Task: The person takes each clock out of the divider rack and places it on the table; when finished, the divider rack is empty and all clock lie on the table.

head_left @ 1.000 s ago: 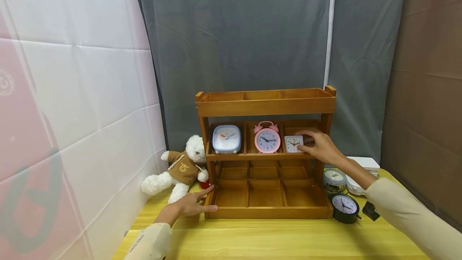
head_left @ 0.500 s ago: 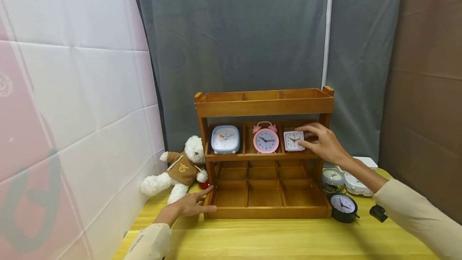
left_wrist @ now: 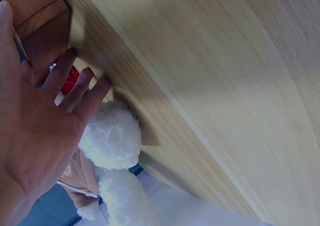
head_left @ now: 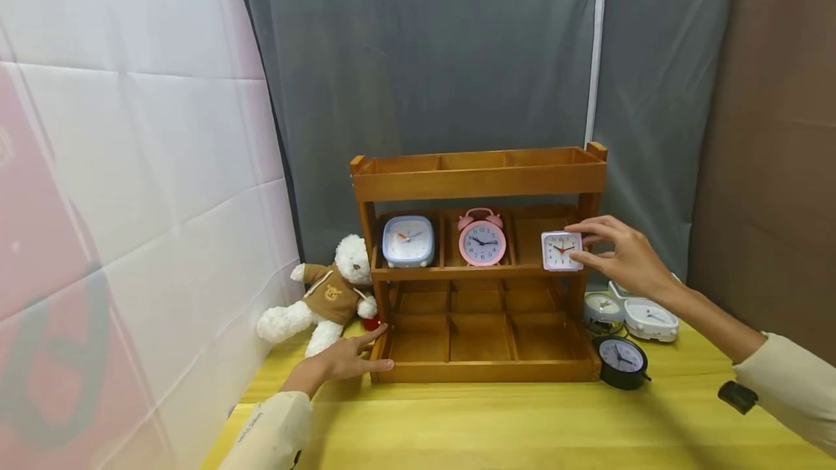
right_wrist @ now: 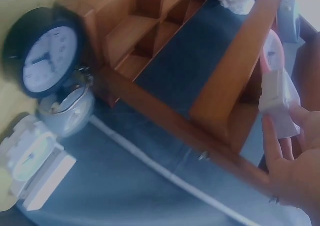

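Observation:
In the head view my right hand (head_left: pixel 620 252) pinches a small square white alarm clock (head_left: pixel 555 260) between thumb and fingers, in front of the middle shelf's right compartment. The right wrist view shows the same white clock from its side. My left hand (head_left: pixel 342 363) touches the lower left side of the brown wooden shelf (head_left: pixel 483 373), its fingers extended. On the middle shelf, a light blue clock (head_left: pixel 390 244) stands in the left compartment and a pink twin-bell alarm clock (head_left: pixel 465 245) in the centre one.
A black round clock (head_left: pixel 607 372), a grey clock (head_left: pixel 602 304) and a white clock (head_left: pixel 656 330) stand right of the shelf. To its left a white teddy bear (head_left: pixel 331 296) in a brown hoodie leans by the wall, with a red object (head_left: pixel 371 323) beside it.
My right hand has drawn the small white clock out to the right and forward from the right compartment. My left hand stays at the shelf's side. The head view has shifted slightly.

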A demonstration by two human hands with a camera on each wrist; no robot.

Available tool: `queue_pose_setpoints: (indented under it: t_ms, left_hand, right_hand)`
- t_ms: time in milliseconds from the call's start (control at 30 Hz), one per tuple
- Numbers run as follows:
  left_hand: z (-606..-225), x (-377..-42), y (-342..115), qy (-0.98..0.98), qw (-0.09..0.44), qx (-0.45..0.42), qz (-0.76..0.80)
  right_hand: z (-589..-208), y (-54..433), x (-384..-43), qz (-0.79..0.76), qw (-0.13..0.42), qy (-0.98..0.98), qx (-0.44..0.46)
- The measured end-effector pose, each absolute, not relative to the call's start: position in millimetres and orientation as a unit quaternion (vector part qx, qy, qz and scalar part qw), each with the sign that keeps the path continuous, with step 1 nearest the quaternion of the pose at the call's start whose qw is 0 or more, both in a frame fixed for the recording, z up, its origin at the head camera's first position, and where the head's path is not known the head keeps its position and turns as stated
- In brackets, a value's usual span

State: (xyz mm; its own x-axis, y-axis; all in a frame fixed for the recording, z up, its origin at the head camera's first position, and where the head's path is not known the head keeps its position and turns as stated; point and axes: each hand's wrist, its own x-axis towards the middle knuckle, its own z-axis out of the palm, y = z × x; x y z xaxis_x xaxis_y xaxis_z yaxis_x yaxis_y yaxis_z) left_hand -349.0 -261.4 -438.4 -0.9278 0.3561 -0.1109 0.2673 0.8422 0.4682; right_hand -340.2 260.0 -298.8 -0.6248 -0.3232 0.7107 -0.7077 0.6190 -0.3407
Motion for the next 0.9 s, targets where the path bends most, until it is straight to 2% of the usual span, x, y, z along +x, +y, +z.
queue_pose_setpoints:
  t_ms: [133,267,567,900]
  left_hand:
    - [-436,-350,-260,0.956,0.098,0.159,0.226]
    - [-436,-352,-259,0.956,0.11,0.157,0.223]
    - [-430,-361,-263,0.958,0.116,0.16,0.209]
    - [-434,-360,-262,0.957,0.129,0.158,0.208]
  right_hand:
    - [-302,282,-329,0.288,0.32,-0.853,0.295]
    - [-311,306,-319,0.285,0.307,-0.864,0.279]
    - [-341,350,-306,0.295,0.252,-0.9,0.201]
    - [-393,390,-303,0.3,0.165,-0.923,0.178]
